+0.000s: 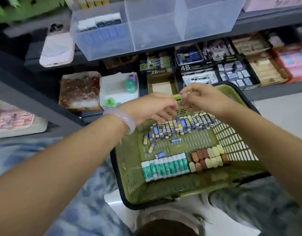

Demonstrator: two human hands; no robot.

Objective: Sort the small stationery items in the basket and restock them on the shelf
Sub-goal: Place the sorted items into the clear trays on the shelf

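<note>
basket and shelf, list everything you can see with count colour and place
basket: one, green with black rim, below the shelf
green-sleeved erasers: about ten, green and white, row at basket's near side
brown and cream erasers: about a dozen, near right of basket
blue-sleeved erasers: many, blue, yellow and white, row at basket's far side, a few loose
clear bins: empty but for blue and white boxes at left, upper shelf
2B box: one, dark, lower shelf
4B box: one, dark, beside it
left hand: over far row, pale bangle on wrist
right hand: at far rim
</note>
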